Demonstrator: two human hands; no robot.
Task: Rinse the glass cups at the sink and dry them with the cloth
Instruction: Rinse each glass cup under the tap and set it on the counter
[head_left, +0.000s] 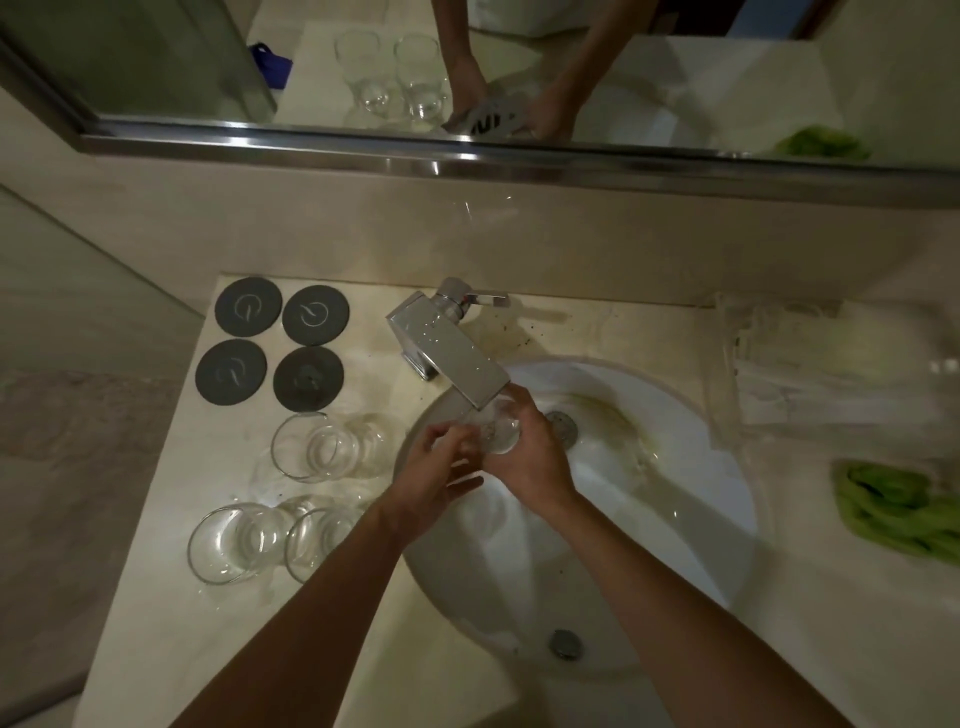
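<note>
Glass cup held under the tap spout, over the sink basin.

The right hand (524, 457) has its grip clamped round the glass cup (498, 434); the left hand (436, 478) touches it with loosely curled fingers. Three more cups (317, 452) stand on the worktop (156, 597) just beside the sink (675, 519) rim. The green cloth (893, 509) lies near the worktop's right edge.

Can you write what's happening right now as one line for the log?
step: rinsing | right hand: grips glass cup under faucet | left hand: fingers at cup | green cloth: unused, right counter
</note>
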